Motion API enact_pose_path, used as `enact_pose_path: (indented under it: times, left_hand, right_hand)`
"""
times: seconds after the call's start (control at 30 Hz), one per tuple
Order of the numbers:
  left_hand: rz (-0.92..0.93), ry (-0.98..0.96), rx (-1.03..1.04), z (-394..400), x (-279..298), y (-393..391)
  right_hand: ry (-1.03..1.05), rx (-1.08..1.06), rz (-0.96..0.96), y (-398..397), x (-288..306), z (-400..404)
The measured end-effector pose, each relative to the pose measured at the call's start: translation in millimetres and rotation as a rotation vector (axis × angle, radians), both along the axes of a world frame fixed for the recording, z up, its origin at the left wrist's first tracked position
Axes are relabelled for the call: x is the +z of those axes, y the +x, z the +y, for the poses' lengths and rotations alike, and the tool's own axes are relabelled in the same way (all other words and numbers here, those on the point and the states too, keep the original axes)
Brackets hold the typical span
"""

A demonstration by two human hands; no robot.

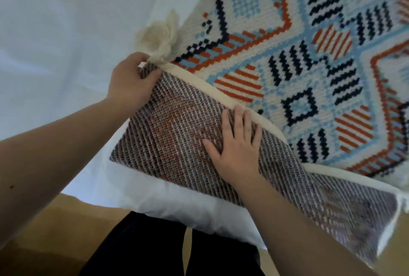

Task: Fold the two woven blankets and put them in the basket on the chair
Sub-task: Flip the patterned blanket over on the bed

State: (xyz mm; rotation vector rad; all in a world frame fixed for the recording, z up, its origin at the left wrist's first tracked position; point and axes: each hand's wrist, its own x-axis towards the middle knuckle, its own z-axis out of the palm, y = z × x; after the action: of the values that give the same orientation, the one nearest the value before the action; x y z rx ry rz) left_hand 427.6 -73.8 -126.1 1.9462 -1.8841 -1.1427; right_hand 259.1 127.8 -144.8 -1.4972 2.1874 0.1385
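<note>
A: Hands first, quick. Left hand [130, 81]?

B: Fingers curled, pinching the turned-over corner of the woven blanket [298, 54], right by the cream tassel [159, 34] at 11 o'clock of the fold.

A: Right hand [234, 143]?

B: Flat, fingers straight and slightly spread, pressing down on the folded-over flap [172, 134], the dull striped underside. Fingertips almost reach the cream hem [221, 83]. Nothing gripped.

A: Blanket location?

B: Spread on the white bed [55, 32], patterned face running off toward 1 to 3 o'clock, near edge flipped back at 6. Basket, chair, second blanket: not in view.

A: Handling?

B: Looks thick and soft, floppy but with some body, since the flap lies flat under the palm. Probably a bit heavy, not fragile, coarse weave so unlikely to slip. I'd take it at the corners and along the hem, not by the tassel.

A: Background?

B: Wood floor [44, 231], dark trousers [155, 249] at 6 o'clock.
</note>
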Motion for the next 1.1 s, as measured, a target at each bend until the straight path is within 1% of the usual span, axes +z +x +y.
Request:
enact_pose_path:
  times: [0.07,0.1,0.13,0.17,0.27,0.33,0.4,0.47,0.6,0.67,0.73,0.8,0.87,0.93,1.0,1.03,1.1]
  left_hand:
    - [-0.105,-0.107,-0.01,10.7,1.3,-2.8]
    - [-0.12,-0.197,-0.067,20.9,2.9,-8.5]
    - [-0.123,-0.282,-0.168,34.4,5.4,-17.6]
    - [-0.133,-0.343,-0.312,49.8,7.3,-28.2]
    - [-0.179,-0.422,-0.826,93.5,0.5,-62.6]
    - [-0.194,-0.419,-1.082,117.0,-9.8,-88.0]
    - [-0.209,-0.348,-1.202,136.4,-19.1,-113.5]
    - [-0.223,-0.31,-1.239,154.9,-26.0,-141.1]
    - [-0.226,-0.315,-1.297,191.1,-25.6,-195.5]
    - [-0.163,-0.299,-1.274,211.3,-20.5,-226.1]
    - [-0.135,-0.226,-1.244,226.9,-12.8,-255.9]
    - [-0.277,-0.164,-1.313,240.7,-3.4,-289.0]
    - [-0.459,-0.104,-1.376,247.1,5.0,-315.8]
    - [-0.52,-0.083,-1.406,250.6,10.5,-335.0]
    - [-0.491,-0.082,-1.43,251.3,12.9,-347.5]
    - [-0.449,-0.039,-1.41,251.7,13.0,-351.0]
    - [-0.376,0.113,-1.353,256.5,12.0,-359.6]
  right_hand:
    - [0.042,-0.043,0.003,-9.2,2.3,16.4]
    - [0.051,-0.07,0.004,-14.4,4.4,23.0]
    - [0.054,-0.099,0.003,-20.7,7.3,28.9]
    - [0.054,-0.125,0.0,-27.4,9.9,33.8]
    - [0.045,-0.203,-0.02,-51.0,15.6,45.3]
    - [-0.03,-0.271,-0.058,-68.6,17.8,54.4]
    - [-0.103,-0.305,-0.079,-84.5,17.3,64.0]
    - [-0.142,-0.317,-0.127,-100.8,15.7,76.7]
    - [-0.239,-0.358,-0.248,-145.2,13.8,117.2]
    - [-0.238,-0.342,-0.233,-176.7,11.5,149.7]
    - [-0.182,-0.272,-0.181,-204.2,7.0,180.8]
    - [-0.191,-0.218,-0.125,-229.4,4.1,206.8]
    - [-0.28,-0.242,-0.093,-247.8,2.2,217.7]
    - [-0.371,-0.286,-0.084,-266.1,5.2,219.2]
    - [-0.435,-0.303,-0.09,-283.4,8.9,217.8]
    - [-0.442,-0.303,-0.1,-290.6,9.5,219.6]
    - [-0.397,-0.296,-0.134,-305.1,6.5,229.0]
